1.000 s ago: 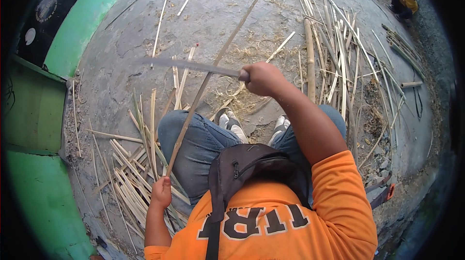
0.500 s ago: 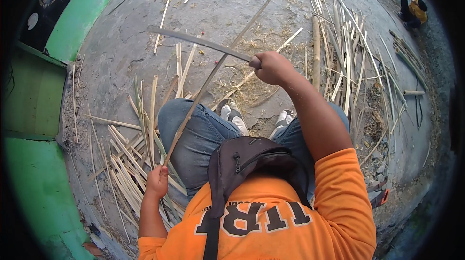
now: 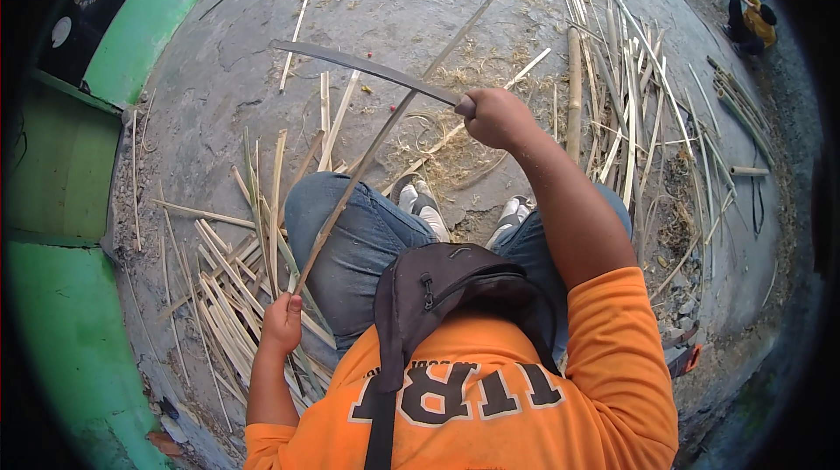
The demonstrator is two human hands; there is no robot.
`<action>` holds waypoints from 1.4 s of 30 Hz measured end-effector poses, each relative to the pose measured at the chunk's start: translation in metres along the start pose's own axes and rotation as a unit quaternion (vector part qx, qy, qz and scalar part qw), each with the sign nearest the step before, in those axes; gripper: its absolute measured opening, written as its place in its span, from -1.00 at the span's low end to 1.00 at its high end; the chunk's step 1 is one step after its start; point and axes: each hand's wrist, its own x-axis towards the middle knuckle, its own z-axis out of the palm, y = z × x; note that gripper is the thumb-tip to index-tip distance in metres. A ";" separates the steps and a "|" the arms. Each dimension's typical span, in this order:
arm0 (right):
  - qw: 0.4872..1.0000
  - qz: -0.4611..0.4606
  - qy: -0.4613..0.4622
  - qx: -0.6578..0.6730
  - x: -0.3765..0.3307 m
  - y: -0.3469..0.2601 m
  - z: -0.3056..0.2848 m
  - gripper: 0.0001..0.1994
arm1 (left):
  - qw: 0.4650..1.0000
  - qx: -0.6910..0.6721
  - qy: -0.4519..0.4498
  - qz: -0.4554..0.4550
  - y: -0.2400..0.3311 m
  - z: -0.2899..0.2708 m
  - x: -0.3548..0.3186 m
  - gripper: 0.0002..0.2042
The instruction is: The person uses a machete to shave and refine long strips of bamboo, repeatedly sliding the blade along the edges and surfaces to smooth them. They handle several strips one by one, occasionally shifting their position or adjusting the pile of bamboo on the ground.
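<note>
My left hand (image 3: pixel 282 323) is closed around the lower end of a long bamboo strip (image 3: pixel 343 199). The strip slants up past my left knee, its far end out over the ground ahead. In my right hand (image 3: pixel 500 118), the fist is wrapped round the short handle of a machete (image 3: pixel 372 68). Its long, slightly curved blade points left and crosses the strip around the middle, seeming to touch it. Part of the handle is hidden inside my fist.
Pale split bamboo strips (image 3: pixel 229 317) lie heaped by my left leg. More strips and poles (image 3: pixel 573 94) are spread on the right. Thin shavings (image 3: pixel 451 150) litter the concrete ahead of my shoes. A green wall (image 3: pixel 70 339) stands at left; another person (image 3: pixel 752 22) crouches far right.
The machete blade has tilted a little, showing more of its flat side, and still crosses the strip. Both hands stay in nearly the same places, with their holds unchanged.
</note>
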 end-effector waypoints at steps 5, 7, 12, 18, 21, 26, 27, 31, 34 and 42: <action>0.998 -0.040 -0.032 -0.035 -0.015 -0.024 0.012 -0.84 | 1.000 0.001 -0.015 -0.018 0.006 -0.003 -0.002 -0.26; 0.991 -0.118 -0.014 -0.055 -0.022 -0.032 0.025 -0.85 | 1.000 0.006 -0.013 -0.017 0.004 -0.003 0.000 -0.26; 0.997 -0.007 0.062 0.034 0.001 -0.003 0.012 -0.82 | 1.000 0.004 0.006 -0.008 -0.002 0.003 -0.002 -0.28; 0.999 0.008 0.043 0.026 0.003 0.009 0.011 -0.80 | 0.999 0.035 -0.004 -0.012 -0.002 -0.003 -0.002 -0.28; 0.996 -0.090 -0.006 -0.012 -0.021 -0.028 0.021 -0.85 | 1.000 0.010 -0.017 -0.017 -0.008 -0.001 -0.002 -0.27; 0.991 -0.118 -0.008 -0.055 -0.012 -0.021 0.016 -0.84 | 0.998 -0.042 -0.042 -0.029 -0.025 -0.001 0.002 -0.28; 0.998 -0.055 -0.018 -0.030 -0.006 -0.017 0.008 -0.82 | 0.997 -0.054 -0.047 -0.028 -0.024 -0.001 0.004 -0.28; 0.997 0.024 0.058 0.037 0.017 0.026 0.010 -0.80 | 0.998 -0.026 -0.050 -0.019 -0.014 -0.004 0.006 -0.27; 0.999 -0.013 0.004 0.038 0.007 0.001 0.017 -0.81 | 0.995 -0.044 -0.068 -0.050 -0.017 -0.008 0.003 -0.27; 0.983 -0.173 -0.016 -0.052 -0.020 -0.039 0.028 -0.89 | 0.990 -0.084 -0.081 -0.073 -0.039 -0.006 0.006 -0.24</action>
